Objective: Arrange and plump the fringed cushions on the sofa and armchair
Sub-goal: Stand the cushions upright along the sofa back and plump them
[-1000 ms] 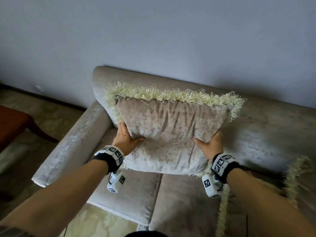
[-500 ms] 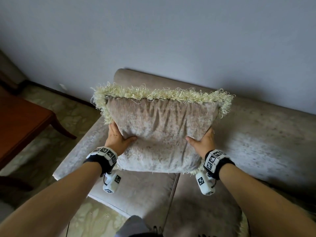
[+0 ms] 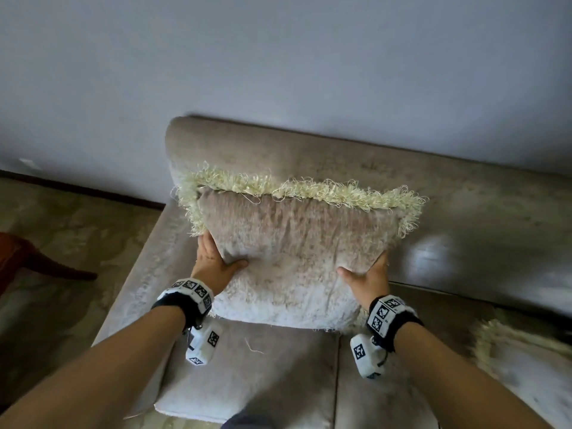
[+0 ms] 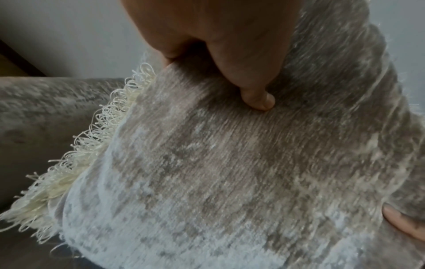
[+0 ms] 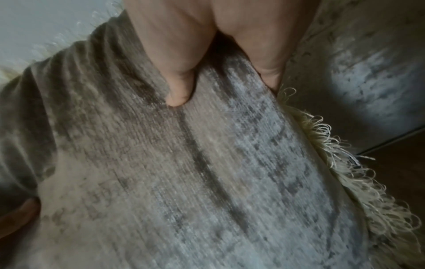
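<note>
A beige velvet cushion (image 3: pixel 294 252) with cream fringe stands upright at the left end of the sofa (image 3: pixel 464 218), close to the backrest. My left hand (image 3: pixel 213 258) grips its left side, thumb on the front face and fingers hidden behind. My right hand (image 3: pixel 368 274) grips its right side the same way. In the left wrist view my thumb presses into the cushion (image 4: pixel 230 163). The right wrist view shows the thumb dug into the cushion (image 5: pixel 184 163) and its fringe along the right edge.
A second fringed cushion (image 3: pixel 520 345) lies on the seat at the right edge. The sofa armrest (image 3: pixel 139 274) runs along the left. A dark wooden table leg (image 3: pixel 46 264) stands on the patterned rug at far left. A grey wall rises behind the sofa.
The cushion has dropped lower and moved back toward the backrest, held by both hands throughout. The view has shifted, so the wooden table shows less.
</note>
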Action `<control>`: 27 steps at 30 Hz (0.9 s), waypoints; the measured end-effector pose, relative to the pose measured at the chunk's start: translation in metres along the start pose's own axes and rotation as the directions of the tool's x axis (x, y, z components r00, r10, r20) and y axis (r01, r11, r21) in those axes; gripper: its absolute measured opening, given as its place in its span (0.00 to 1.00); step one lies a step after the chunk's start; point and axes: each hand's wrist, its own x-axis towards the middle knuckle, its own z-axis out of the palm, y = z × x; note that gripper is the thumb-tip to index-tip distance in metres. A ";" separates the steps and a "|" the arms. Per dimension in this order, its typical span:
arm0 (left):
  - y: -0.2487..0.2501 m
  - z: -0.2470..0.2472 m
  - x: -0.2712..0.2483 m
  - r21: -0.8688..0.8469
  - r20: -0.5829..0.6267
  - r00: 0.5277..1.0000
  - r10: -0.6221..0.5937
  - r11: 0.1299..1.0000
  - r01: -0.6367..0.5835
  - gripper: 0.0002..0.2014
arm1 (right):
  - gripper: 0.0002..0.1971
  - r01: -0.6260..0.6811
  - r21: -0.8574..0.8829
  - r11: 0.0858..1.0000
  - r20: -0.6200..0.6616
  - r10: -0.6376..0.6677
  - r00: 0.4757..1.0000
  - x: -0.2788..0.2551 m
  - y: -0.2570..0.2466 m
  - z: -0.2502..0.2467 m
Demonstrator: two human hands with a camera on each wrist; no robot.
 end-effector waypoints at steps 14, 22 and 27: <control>-0.094 0.044 0.106 0.092 0.132 0.981 -0.140 0.987 0.129 0.54 | 0.60 -0.143 -0.016 0.990 -0.056 0.142 0.988 0.067 0.014 0.102; -0.116 0.048 0.122 0.312 0.188 0.939 -0.287 0.924 0.220 0.49 | 0.45 -0.163 -0.191 0.968 0.028 0.172 0.985 0.070 0.035 0.110; -0.094 0.041 0.123 0.515 0.232 0.867 -0.442 0.812 0.276 0.54 | 0.48 -0.171 -0.268 0.948 0.056 0.193 0.980 0.056 0.027 0.095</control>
